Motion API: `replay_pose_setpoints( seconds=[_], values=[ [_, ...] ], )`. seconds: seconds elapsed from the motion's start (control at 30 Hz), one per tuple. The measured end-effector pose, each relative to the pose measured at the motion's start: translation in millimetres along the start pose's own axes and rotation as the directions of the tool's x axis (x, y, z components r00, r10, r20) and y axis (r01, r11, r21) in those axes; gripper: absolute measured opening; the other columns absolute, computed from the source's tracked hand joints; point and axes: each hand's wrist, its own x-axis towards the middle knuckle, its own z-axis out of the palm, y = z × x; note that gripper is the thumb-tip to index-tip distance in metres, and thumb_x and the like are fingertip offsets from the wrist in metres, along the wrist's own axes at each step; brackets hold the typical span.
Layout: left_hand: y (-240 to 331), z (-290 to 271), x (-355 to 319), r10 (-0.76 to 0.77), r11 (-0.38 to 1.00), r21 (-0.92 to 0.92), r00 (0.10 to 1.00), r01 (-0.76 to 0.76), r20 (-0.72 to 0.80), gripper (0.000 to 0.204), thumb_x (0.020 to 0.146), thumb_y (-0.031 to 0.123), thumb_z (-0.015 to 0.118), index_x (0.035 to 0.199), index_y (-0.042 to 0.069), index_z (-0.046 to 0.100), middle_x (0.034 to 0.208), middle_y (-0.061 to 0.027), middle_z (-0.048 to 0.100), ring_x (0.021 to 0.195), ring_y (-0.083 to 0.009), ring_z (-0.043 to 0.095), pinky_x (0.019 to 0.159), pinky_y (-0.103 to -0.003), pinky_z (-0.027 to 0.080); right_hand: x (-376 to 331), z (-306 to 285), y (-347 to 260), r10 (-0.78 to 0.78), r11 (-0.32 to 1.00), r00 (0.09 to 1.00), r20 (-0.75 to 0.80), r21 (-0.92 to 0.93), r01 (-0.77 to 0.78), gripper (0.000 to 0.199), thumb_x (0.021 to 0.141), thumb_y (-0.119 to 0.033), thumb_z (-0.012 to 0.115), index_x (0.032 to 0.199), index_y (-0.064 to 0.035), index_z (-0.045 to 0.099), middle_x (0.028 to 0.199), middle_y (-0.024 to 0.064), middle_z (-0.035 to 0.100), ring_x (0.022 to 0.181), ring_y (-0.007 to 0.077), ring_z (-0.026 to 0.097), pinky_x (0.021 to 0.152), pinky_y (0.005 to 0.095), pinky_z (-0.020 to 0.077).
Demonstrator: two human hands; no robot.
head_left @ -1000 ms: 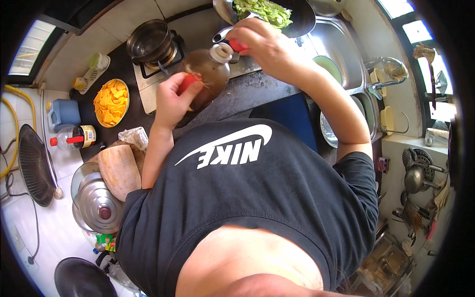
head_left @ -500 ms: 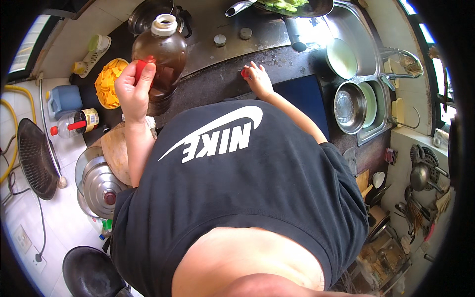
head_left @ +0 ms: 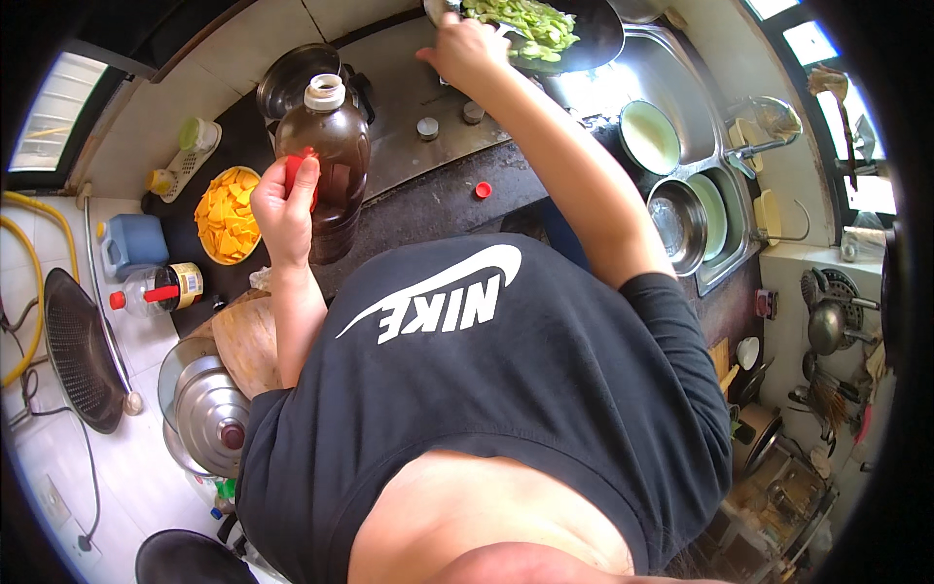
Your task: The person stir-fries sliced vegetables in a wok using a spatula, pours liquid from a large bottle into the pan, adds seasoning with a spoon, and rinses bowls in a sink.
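Note:
My left hand (head_left: pixel 284 216) is closed round the red handle (head_left: pixel 300 177) of a large brown jug (head_left: pixel 341 146). The jug stands upright on the dark counter, its white neck (head_left: pixel 325 92) uncapped, with dark liquid inside. My right hand (head_left: pixel 469 51) reaches far forward to the near left edge of a wok (head_left: pixel 595 39) of sliced green vegetables (head_left: pixel 530 27). Its thumb and fingers are apart, over or touching the wok's metal handle (head_left: pixel 438 10); which of these I cannot tell. A red cap (head_left: pixel 483 190) lies on the counter between my arms.
Left of the jug is a bowl of orange slices (head_left: pixel 229 216). An empty-looking pot (head_left: pixel 297 83) stands behind it on the stove (head_left: pixel 399 88). The sink (head_left: pixel 671 73) at right holds a green bowl (head_left: pixel 650 136) and a steel basin (head_left: pixel 676 222). A lidded pot (head_left: pixel 206 404) is at lower left.
My right hand has let go of the red cap on the counter and moved forward to the wok. My left hand stays on the jug's handle. My body has leaned slightly.

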Motion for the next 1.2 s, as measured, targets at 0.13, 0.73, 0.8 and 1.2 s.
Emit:
replay_pose_setpoints(
  seconds=[0.13,0.73,0.8,1.2],
  values=[
    [2,5,6,-0.002,1.000,-0.014,1.000,0.002,0.020,0.018,0.078,0.019,0.059,0.071,0.003,0.056,0.059,0.0075,0.044,0.052,-0.0010,0.034,0.047,-0.015,0.024,62,46,8,0.235,0.907,0.730,0.642,-0.415,0.073,0.040,0.076,-0.032,0.054,0.109,-0.0094,0.051,0.109,0.0032,0.053,0.096,0.0224,0.053,0.078,0.0368,0.0440],
    [11,118,115,0.169,0.725,0.540,0.871,-0.427,0.461,0.033,0.077,0.030,0.057,0.067,-0.002,0.053,0.057,-0.0158,0.051,0.050,-0.0239,0.045,0.050,-0.031,0.038,-79,-45,249,0.065,-0.068,0.546,0.835,0.549,-0.833,0.014,0.078,-0.015,0.054,0.071,-0.0090,0.043,0.054,-0.0033,0.040,0.037,0.0009,0.031,0.028,0.0125,0.0226],
    [15,140,129,0.146,0.659,0.589,0.848,-0.468,0.510,0.032,0.076,0.030,0.057,0.069,-0.001,0.055,0.060,-0.0177,0.054,0.054,-0.0280,0.050,0.052,-0.033,0.040,-87,-41,252,-0.020,-0.145,0.556,0.831,0.548,-0.824,0.014,0.077,-0.012,0.053,0.071,-0.0111,0.041,0.055,-0.0031,0.040,0.038,0.0012,0.032,0.028,0.0131,0.0233],
    [-20,229,186,0.104,0.395,0.677,0.762,-0.621,0.639,0.039,0.074,0.042,0.053,0.066,0.004,0.055,0.067,-0.0158,0.057,0.064,-0.0306,0.055,0.060,-0.036,0.044,-94,-34,263,-0.043,0.050,0.594,0.804,0.595,-0.802,0.015,0.076,-0.013,0.054,0.075,-0.0102,0.039,0.056,-0.0015,0.041,0.039,0.0028,0.034,0.030,0.0157,0.0236]
  ],
)
